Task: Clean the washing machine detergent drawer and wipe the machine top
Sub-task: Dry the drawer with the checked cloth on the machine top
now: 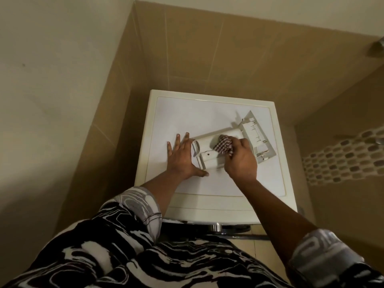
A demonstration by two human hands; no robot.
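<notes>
White plastic detergent drawer [232,140] lies on the flat white washing machine top [187,117], long axis running lower-left to upper-right. Right hand [241,159] grips a checked cloth [223,146] inside it. Left hand [180,156], fingers spread flat, braces the near-left end. Beige tiled corner [187,48] behind.

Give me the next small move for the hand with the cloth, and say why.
Probably draw the checked cloth along the detergent drawer toward the end beside the left hand. The right hand grips the cloth bunched at the drawer's middle. The drawer lies on the machine top, and the left hand lies flat against its end, apparently bracing it for such a stroke.
</notes>
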